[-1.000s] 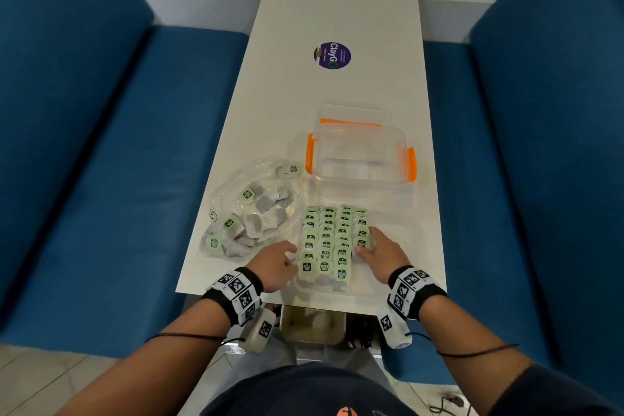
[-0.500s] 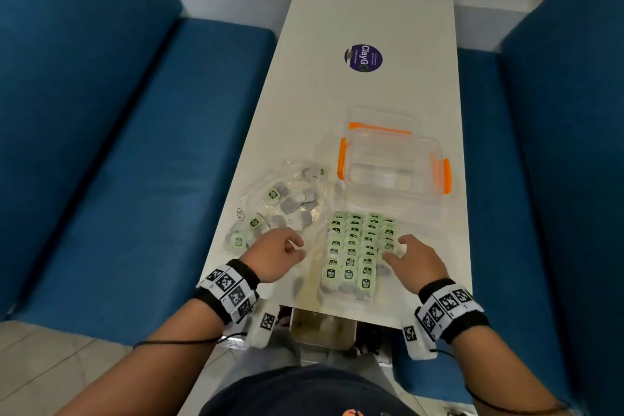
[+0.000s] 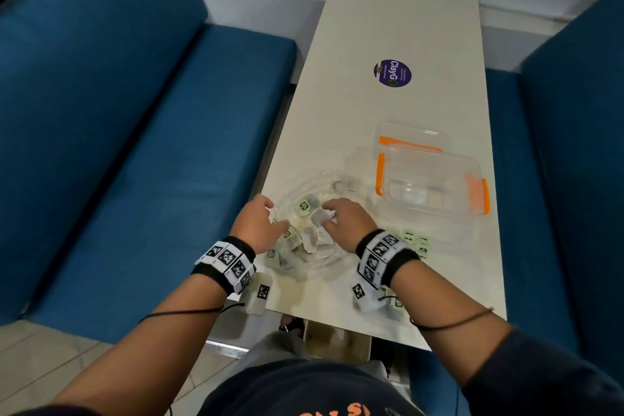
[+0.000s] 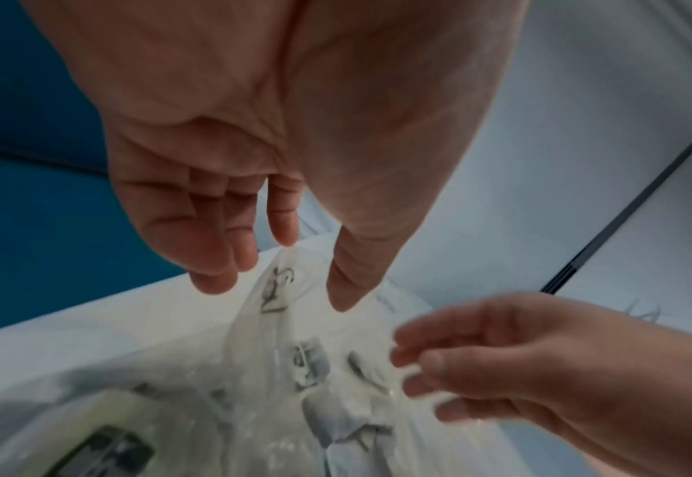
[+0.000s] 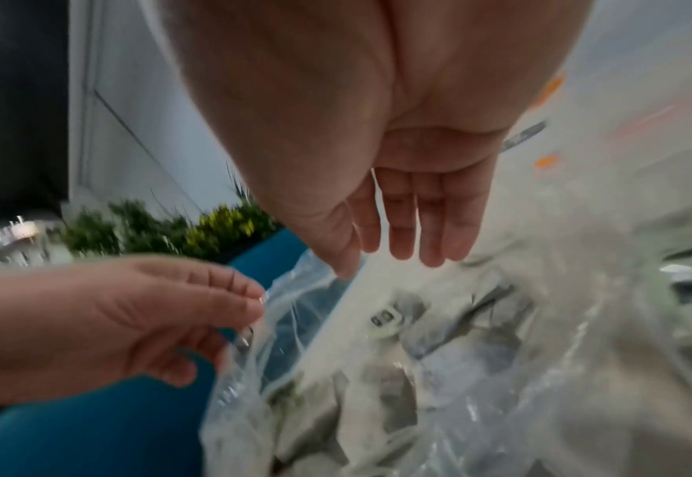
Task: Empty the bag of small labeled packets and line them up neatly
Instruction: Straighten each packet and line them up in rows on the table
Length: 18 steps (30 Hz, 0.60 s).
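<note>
- While lying crumpled on the table, near its left edge: a clear bag, film wrinkled and glossy, mouth gaping toward the person.
- Inside the bag: a loose heap of packets, small and square, some grey face up, some showing a pale green label with a black square code; print too blurred to read.
- Left hand at the bag's left rim: fingers relaxed and hanging down, thumb held apart from them, the film rising between; no closed pinch seen.
- Right hand over the bag's right side: fingers nearly straight and side by side, tips just above the heap, holding nothing.
- Right of the bag, partly hidden behind the right wrist: lined-up packets, green labels up.
- Beyond those: a clear box with orange clips, just beside the bag.
</note>
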Available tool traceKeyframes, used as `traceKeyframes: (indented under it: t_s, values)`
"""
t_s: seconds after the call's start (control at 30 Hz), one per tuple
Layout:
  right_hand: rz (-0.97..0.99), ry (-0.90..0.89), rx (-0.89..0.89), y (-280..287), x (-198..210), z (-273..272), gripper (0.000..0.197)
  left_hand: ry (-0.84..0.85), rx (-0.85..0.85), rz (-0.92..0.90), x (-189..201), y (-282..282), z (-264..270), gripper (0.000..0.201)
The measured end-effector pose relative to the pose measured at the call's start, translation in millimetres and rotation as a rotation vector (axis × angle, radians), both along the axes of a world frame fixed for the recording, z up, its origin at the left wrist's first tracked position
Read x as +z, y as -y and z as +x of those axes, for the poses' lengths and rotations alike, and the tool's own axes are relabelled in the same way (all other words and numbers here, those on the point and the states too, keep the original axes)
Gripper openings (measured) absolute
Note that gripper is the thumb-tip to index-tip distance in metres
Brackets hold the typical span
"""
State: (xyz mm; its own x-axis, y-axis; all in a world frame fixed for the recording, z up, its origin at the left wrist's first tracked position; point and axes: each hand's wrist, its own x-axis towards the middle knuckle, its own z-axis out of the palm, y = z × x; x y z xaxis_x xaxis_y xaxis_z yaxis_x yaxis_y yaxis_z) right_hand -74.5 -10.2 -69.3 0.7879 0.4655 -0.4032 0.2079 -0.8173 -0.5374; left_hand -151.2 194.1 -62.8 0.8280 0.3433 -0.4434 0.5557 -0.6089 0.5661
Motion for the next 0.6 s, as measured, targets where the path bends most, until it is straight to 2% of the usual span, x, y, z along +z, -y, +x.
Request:
traceKeyframes:
  t_s: [0.13,0.2,0.3,0.37,0.47,0.6]
  values:
    - [-0.233,-0.031,0.162,-26,-26,13,0.076,-0.021,-0.022,-0.028,-10,-2,7,0.039]
    - [-0.359,-0.027,0.220,-28,-36,13,0.083,-0.019,-0.010,-0.060,-11,-3,8,0.030]
    - [-0.448,-0.001,0.244,-29,-46,8,0.071,-0.023,-0.006,-0.115,-12,-7,7,0.026]
    - [-0.374,0.006,0.219,-29,-50,6,0.065,-0.023,0.000,-0.146,-13,-9,6,0.025]
    - [-0.269,-0.009,0.030,-28,-50,9,0.055,-0.015,0.011,-0.187,-14,-12,5,0.024]
    - [-0.378,-0.012,-0.116,-31,-51,8,0.053,-0.015,0.032,-0.222,-16,-14,5,0.024]
